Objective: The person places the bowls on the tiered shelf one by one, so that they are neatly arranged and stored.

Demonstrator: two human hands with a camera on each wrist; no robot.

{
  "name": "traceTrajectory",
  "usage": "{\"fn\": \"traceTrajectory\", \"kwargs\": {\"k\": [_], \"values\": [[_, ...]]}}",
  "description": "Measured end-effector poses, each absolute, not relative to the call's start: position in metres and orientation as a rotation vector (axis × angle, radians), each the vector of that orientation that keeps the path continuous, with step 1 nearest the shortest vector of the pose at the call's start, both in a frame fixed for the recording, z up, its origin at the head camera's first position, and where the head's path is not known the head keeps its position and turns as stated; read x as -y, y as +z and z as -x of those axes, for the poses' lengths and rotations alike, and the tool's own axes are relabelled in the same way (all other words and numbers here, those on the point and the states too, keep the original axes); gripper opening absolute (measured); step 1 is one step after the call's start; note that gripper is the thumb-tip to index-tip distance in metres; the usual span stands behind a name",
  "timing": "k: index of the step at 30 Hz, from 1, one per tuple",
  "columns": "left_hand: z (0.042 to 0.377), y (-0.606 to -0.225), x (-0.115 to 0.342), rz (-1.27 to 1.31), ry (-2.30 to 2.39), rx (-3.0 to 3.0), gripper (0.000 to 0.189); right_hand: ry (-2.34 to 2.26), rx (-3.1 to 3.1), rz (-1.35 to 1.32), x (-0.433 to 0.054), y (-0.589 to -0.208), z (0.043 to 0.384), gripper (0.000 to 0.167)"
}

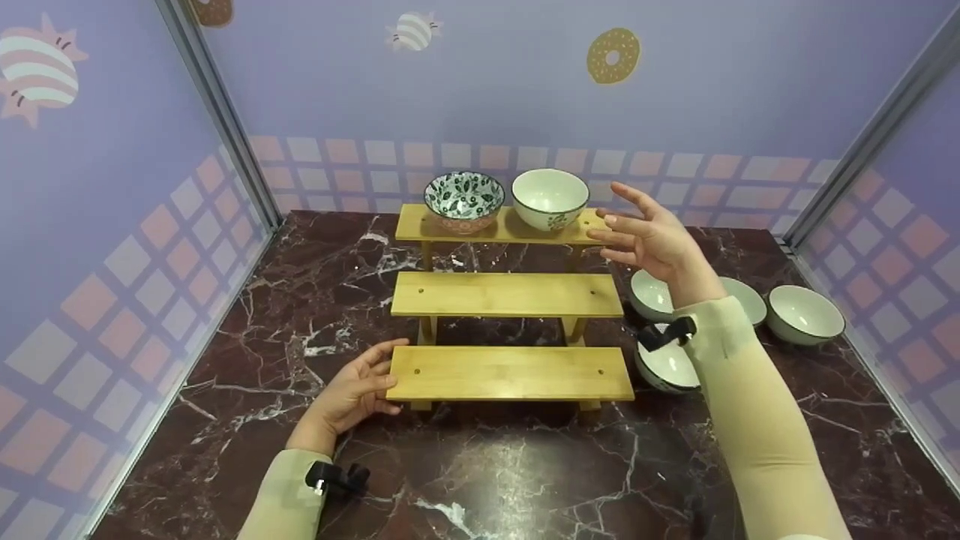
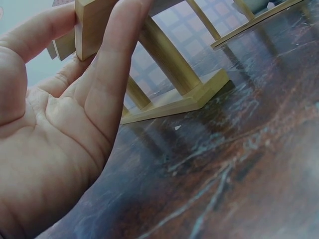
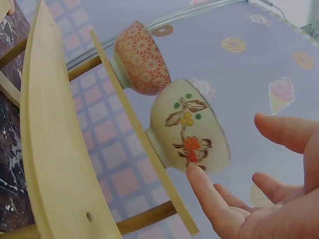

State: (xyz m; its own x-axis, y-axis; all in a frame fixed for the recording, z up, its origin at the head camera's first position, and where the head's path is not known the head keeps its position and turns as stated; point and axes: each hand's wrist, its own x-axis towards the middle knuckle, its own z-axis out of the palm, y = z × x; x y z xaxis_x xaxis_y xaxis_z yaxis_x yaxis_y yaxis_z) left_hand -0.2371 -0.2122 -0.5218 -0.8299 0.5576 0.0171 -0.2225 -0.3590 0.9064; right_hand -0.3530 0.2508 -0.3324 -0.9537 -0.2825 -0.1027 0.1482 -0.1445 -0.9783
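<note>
A three-step wooden display stand (image 1: 510, 371) stands on the dark marbled table. My left hand (image 1: 352, 390) holds the left end of its lowest board, thumb and fingers on either side of the wood, as the left wrist view also shows. On the top board sit two bowls side by side: a patterned bowl (image 1: 464, 201) with a reddish outside on the left, and a white bowl (image 1: 551, 199) with a painted fruit-and-leaf design on the right. Just right of the white bowl, my right hand (image 1: 649, 236) is spread with nothing in it; in the right wrist view a fingertip overlaps the bowl's lower side.
Several more white bowls stand on the table right of the stand, among them a far-right bowl (image 1: 806, 315) and a bowl (image 1: 670, 364) beside the lowest step; my right forearm partly covers some. Printed panels (image 1: 510, 90) enclose the table at the back and sides.
</note>
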Motion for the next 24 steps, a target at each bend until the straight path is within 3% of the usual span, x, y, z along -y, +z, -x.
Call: {"fn": "traceTrajectory", "kwargs": {"k": [24], "values": [[0.238,-0.522,0.212,-0.444,2.206,-1.408,0.064,-2.216,-1.916,0.329,-0.327,-0.359,0.286,0.064]]}}
